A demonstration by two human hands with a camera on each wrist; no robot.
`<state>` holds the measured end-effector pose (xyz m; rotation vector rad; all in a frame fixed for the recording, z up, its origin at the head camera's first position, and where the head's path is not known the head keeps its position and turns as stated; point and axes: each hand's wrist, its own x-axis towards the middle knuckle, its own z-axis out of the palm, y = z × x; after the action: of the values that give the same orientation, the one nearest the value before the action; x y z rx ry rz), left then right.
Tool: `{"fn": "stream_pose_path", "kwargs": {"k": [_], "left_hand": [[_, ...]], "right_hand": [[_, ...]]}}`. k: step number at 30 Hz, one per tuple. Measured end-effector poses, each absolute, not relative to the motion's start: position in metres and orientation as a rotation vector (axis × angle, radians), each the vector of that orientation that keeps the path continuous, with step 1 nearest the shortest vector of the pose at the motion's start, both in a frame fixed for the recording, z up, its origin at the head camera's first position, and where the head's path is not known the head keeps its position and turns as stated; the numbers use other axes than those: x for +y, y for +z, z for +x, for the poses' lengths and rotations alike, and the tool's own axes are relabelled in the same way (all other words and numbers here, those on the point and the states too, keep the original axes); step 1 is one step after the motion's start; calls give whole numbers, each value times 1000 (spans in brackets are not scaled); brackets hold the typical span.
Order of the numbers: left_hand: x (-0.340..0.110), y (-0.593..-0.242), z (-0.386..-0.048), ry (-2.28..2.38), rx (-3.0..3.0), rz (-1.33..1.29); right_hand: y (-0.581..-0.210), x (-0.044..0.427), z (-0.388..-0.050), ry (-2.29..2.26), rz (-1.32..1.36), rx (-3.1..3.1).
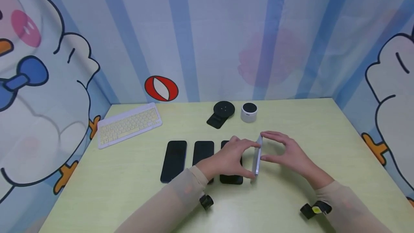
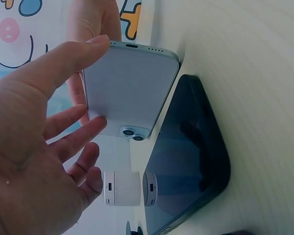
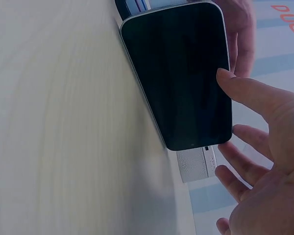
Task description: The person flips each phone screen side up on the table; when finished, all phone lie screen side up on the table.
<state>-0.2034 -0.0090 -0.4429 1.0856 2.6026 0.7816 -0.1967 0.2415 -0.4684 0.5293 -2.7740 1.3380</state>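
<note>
A light-coloured smartphone [image 1: 257, 155] stands on its long edge on the table, held between both hands. My left hand [image 1: 231, 157] pinches it, thumb at the near end and fingers towards the far end. My right hand [image 1: 288, 154] holds its upper edge with thumb and fingertips. Its pale back with two camera lenses [image 2: 132, 133] faces left; the dark screen [image 3: 179, 78] faces right. Under my left hand lies a dark phone [image 1: 231, 179], partly covered. Farther left lie a second dark phone [image 1: 203, 150], partly hidden by the hand, and a third [image 1: 173, 161].
A white keyboard [image 1: 129, 125] lies at the back left of the table [image 1: 323, 136]. At the back stand a black round-topped stand [image 1: 223, 110] and a small white cylinder with a dark top [image 1: 249, 115]. A printed curtain [image 1: 220, 46] hangs behind the table.
</note>
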Motion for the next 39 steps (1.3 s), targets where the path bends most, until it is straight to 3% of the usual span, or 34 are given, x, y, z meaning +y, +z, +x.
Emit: {"fn": "stream_pose_path", "kwargs": {"k": [18, 39], "left_hand": [[-20, -447, -208, 735, 2663, 1166], [-31, -450, -208, 794, 2621, 1028]], "right_hand": [[-475, 234, -200, 1365, 495, -2789], [-484, 234, -209, 1333, 547, -2817]]}}
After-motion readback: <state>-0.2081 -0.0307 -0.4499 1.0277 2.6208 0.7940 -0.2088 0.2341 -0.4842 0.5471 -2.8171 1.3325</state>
